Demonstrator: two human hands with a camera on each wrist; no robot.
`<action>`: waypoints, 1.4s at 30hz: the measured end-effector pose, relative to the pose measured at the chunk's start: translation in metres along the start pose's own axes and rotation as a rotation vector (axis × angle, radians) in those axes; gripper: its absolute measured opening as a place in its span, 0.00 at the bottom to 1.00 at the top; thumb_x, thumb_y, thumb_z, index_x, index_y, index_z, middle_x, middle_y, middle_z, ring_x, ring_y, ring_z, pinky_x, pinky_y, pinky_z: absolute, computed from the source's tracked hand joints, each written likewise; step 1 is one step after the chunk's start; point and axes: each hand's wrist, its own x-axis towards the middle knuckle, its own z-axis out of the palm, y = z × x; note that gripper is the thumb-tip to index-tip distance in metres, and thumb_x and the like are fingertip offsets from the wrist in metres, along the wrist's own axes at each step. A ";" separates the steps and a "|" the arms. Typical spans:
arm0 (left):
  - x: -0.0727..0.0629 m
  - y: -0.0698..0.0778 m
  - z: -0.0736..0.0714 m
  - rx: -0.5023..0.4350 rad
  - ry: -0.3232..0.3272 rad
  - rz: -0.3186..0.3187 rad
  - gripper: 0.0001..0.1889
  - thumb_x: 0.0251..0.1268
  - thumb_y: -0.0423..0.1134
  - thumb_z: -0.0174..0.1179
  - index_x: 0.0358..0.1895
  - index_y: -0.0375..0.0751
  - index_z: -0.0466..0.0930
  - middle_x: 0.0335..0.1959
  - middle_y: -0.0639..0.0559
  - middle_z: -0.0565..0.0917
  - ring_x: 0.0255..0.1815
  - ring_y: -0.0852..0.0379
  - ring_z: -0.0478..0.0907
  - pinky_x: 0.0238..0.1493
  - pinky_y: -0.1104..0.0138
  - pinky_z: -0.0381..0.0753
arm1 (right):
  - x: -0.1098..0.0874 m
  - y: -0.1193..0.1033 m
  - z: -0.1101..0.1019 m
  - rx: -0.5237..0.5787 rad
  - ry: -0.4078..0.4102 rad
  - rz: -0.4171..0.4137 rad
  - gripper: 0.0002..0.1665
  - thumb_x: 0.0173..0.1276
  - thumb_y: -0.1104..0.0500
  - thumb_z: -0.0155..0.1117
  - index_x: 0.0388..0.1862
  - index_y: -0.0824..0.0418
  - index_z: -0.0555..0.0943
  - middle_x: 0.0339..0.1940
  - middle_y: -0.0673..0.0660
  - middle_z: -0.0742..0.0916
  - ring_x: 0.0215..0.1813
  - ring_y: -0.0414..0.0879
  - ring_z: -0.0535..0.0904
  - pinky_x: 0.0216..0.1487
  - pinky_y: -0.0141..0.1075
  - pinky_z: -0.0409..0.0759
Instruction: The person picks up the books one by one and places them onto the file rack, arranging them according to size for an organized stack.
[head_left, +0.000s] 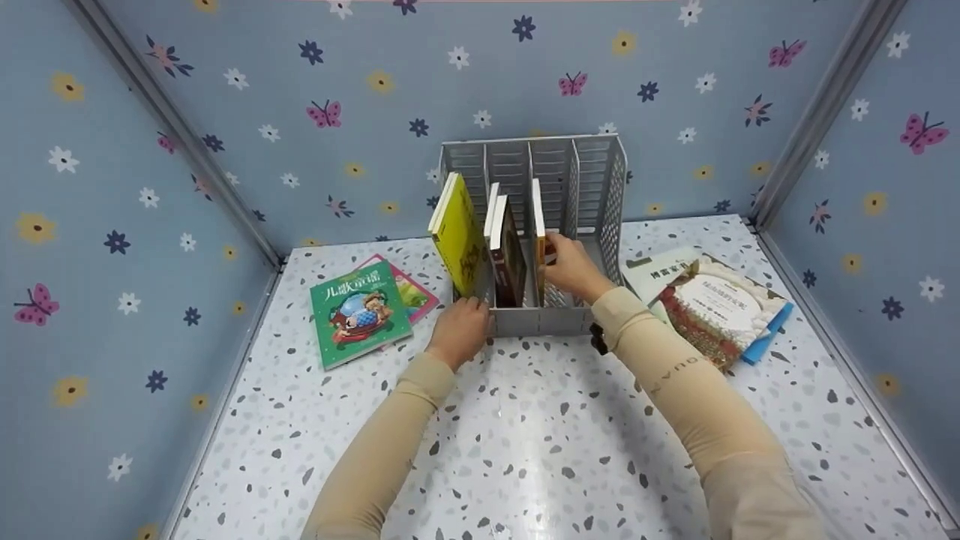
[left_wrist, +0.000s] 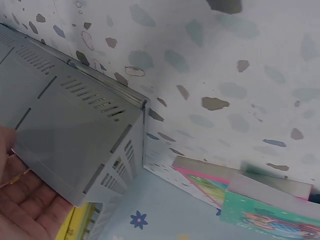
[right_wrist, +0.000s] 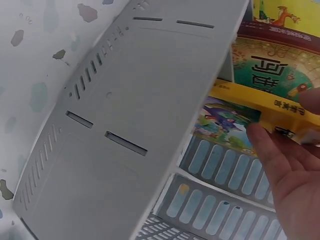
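Pinching the book with the orange spine (right_wrist: 242, 96) between thumb and fingers, the right hand (head_left: 574, 268) holds it upright in the third compartment from left of the grey rack (head_left: 517, 322). The left hand (head_left: 460, 330) grips the front rim near its left corner, the fingers bent over it. A yellow book (head_left: 463, 247) stands in the first compartment, and a dark brown book (head_left: 500, 266) in the second.
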 end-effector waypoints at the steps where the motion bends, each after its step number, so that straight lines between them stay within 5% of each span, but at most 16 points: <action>1: -0.001 -0.003 0.000 -0.025 0.005 0.006 0.15 0.84 0.42 0.61 0.54 0.33 0.87 0.46 0.41 0.89 0.47 0.43 0.87 0.53 0.54 0.90 | -0.001 -0.001 -0.001 0.001 0.005 0.002 0.31 0.74 0.69 0.62 0.76 0.69 0.73 0.64 0.69 0.86 0.67 0.63 0.83 0.67 0.55 0.85; 9: -0.013 -0.030 -0.010 -0.080 0.073 0.027 0.14 0.84 0.41 0.60 0.57 0.34 0.85 0.50 0.40 0.88 0.50 0.43 0.87 0.57 0.53 0.90 | -0.013 -0.010 -0.010 0.007 0.057 -0.017 0.31 0.77 0.63 0.67 0.76 0.67 0.75 0.62 0.68 0.88 0.66 0.65 0.85 0.67 0.56 0.85; 26: -0.048 -0.091 -0.016 -0.035 0.286 -0.039 0.10 0.76 0.37 0.66 0.45 0.29 0.86 0.41 0.36 0.88 0.42 0.38 0.87 0.45 0.47 0.91 | -0.033 -0.025 -0.026 0.062 0.161 -0.122 0.31 0.75 0.62 0.73 0.73 0.72 0.77 0.61 0.72 0.89 0.57 0.64 0.91 0.62 0.55 0.88; 33: -0.067 -0.115 -0.015 -0.044 0.229 -0.162 0.13 0.79 0.39 0.63 0.46 0.27 0.85 0.43 0.33 0.87 0.45 0.36 0.87 0.48 0.45 0.91 | -0.044 -0.026 -0.032 0.054 0.173 -0.130 0.32 0.75 0.60 0.74 0.73 0.70 0.77 0.62 0.71 0.88 0.58 0.64 0.89 0.61 0.57 0.88; 42: -0.081 -0.139 -0.006 -0.071 0.127 -0.349 0.22 0.84 0.45 0.59 0.58 0.24 0.83 0.53 0.29 0.87 0.51 0.31 0.87 0.50 0.40 0.90 | -0.054 -0.023 -0.031 0.054 0.215 -0.200 0.29 0.73 0.63 0.75 0.69 0.72 0.79 0.57 0.71 0.89 0.55 0.66 0.91 0.59 0.57 0.89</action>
